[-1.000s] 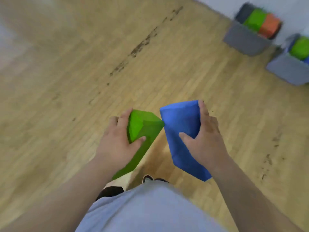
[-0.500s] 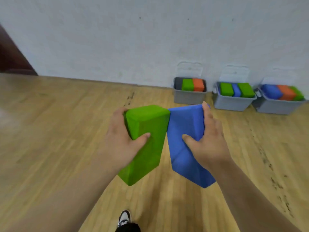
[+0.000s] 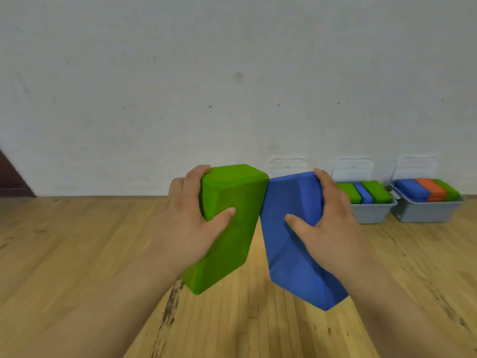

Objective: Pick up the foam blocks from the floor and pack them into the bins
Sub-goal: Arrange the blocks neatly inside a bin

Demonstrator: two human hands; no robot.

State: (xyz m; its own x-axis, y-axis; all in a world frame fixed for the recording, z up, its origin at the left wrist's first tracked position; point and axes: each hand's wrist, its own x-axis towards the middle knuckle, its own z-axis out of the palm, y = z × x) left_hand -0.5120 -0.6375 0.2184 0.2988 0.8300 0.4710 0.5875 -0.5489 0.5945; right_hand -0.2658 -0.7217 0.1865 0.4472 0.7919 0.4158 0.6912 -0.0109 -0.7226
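My left hand (image 3: 189, 223) grips a green foam block (image 3: 232, 233) held up in front of me, thumb on its front face. Beside it, my right hand (image 3: 327, 228) grips a blue foam block (image 3: 289, 244) the same way. The two blocks touch at their upper corners. Against the wall at the right stand grey bins: one (image 3: 371, 211) holds green and blue blocks, another (image 3: 426, 211) holds blue, orange and green blocks. A third bin is hidden behind the blue block; only its raised lid (image 3: 286, 166) shows.
A white wall (image 3: 232, 86) runs across the back. Wooden floor (image 3: 77, 254) stretches left and toward me, with dark scuff marks (image 3: 170, 303) near the middle. A dark brown edge (image 3: 10, 177) shows at far left.
The view has lifted from the floor to the wall and bins. Both blocks have risen with my hands and appear larger. The leftmost bin is now covered by the blue block.
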